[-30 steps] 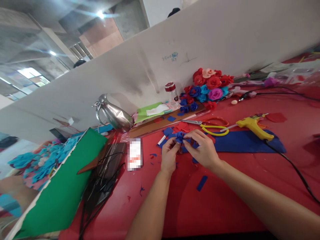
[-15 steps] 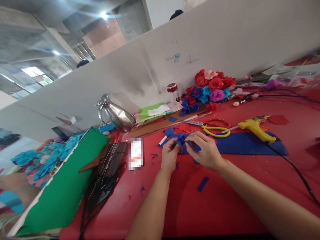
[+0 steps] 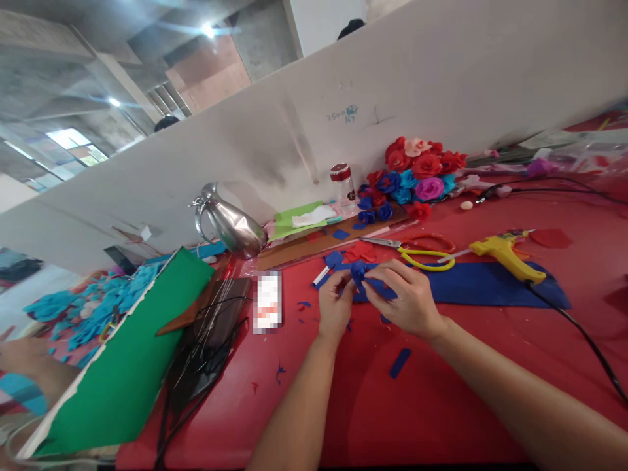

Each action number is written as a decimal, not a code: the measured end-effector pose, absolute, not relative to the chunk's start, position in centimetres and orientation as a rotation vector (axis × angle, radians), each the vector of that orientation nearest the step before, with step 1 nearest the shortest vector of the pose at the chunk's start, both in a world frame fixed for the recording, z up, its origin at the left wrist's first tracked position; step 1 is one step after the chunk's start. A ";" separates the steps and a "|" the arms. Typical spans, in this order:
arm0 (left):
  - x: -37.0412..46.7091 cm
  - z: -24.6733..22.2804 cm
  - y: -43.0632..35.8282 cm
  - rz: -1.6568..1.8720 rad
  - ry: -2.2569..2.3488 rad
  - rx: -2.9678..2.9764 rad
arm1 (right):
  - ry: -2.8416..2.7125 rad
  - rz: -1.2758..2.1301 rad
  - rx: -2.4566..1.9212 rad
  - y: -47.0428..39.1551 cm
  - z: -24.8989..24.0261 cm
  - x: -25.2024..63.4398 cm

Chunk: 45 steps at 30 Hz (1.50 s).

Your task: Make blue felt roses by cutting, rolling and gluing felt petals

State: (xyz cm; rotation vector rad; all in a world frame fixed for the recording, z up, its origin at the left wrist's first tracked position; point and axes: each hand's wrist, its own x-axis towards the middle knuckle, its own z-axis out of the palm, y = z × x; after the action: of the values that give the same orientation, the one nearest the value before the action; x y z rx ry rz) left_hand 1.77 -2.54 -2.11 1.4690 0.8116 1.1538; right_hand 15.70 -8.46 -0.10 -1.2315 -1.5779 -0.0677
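Note:
Between both hands is a small blue paper flower [image 3: 360, 271], held above the red table [image 3: 363, 399]. My left hand [image 3: 336, 302] pinches it from below on the left. The fingers of my right hand [image 3: 405, 296] are closed on its right side, at the petals. Under and behind my hands lies a long blue paper strip [image 3: 471, 282]. Red petal pieces [image 3: 360, 251] and blue petal pieces [image 3: 334, 259] lie just beyond the flower. Scissors with a yellow and a red handle [image 3: 426, 260] rest behind my right hand.
A yellow glue gun [image 3: 507, 254] with a black cord lies at the right. Finished paper roses [image 3: 426, 166], a lidded glass jar [image 3: 342, 186] and a metal jug [image 3: 230, 226] stand along the wall. A green board [image 3: 122, 360] leans at left; another person's arm [image 3: 36, 366] shows beyond it.
The blue flower has turned slightly in my fingers, its top now looking rounder and more closed. My hands stay in nearly the same place; the whole view has shifted a little.

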 end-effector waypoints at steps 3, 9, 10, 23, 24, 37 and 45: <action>1.7 -2.0 -2.7 1.182 0.845 1.575 | -1.582 -0.205 -1.275 -8.4 -0.2 15.6; 1.7 -1.3 -3.1 1.283 0.919 1.744 | -1.551 -0.221 -1.317 -8.2 -0.5 15.4; 1.7 -1.2 -3.1 1.294 0.922 1.756 | -1.540 -0.187 -1.302 -8.2 -0.5 15.4; 1.8 -1.9 -2.9 1.313 0.993 1.728 | -1.631 -0.438 -1.348 -8.3 -0.8 14.6; 1.8 -2.0 -2.9 1.313 0.986 1.727 | -1.635 -0.461 -1.369 -8.2 -0.9 14.6; 1.9 -2.3 -2.5 1.266 0.844 1.476 | -1.606 -0.420 -1.252 -8.4 -0.3 14.7; 2.1 -1.8 -2.9 1.152 0.734 1.399 | -1.588 -0.500 -1.235 -8.3 -0.5 15.0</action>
State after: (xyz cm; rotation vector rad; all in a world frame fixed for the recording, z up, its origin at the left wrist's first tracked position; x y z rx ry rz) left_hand 2.07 -2.89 -1.78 1.3986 0.7340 1.1522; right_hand 14.97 -8.33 -0.46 -1.2353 -1.5875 -0.5003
